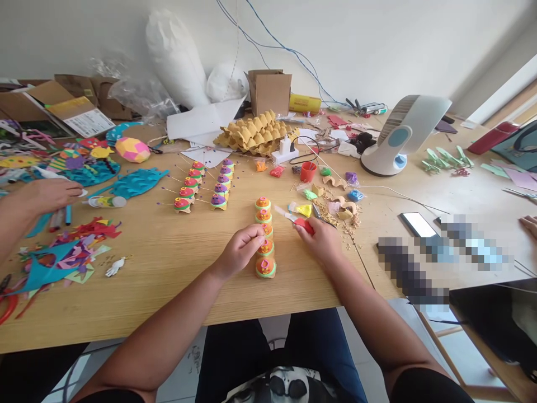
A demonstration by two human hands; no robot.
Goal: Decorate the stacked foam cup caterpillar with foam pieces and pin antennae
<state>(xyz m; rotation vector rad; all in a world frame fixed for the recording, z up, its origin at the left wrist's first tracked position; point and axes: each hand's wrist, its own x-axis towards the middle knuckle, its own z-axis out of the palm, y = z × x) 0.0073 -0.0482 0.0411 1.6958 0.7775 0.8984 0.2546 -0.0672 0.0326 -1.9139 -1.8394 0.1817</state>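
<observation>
An egg-carton strip [265, 267] with orange bumps, green bands and small modelled faces stands lengthwise in front of me. My left hand [242, 250] is at its left side, thumb and fingers pinched together by the middle bumps. Whether anything is between those fingertips is hidden. On the other side, my right hand [322, 240] is closed around the red handle of a knife [302, 225], whose blade points left toward the strip without touching it. Farther back stand a red-and-green decorated strip [187, 191] and a purple one [221, 187], with pins sticking out.
Left, a co-worker's hand [59, 193] reaches over craft pieces near paper scraps [62, 254]. Behind are stacked egg cartons [251, 131], a power strip [286, 152] and a red cup [308, 172]. A white fan [403, 134] and phone [417, 225] are right; another hand [529, 224] shows at the edge.
</observation>
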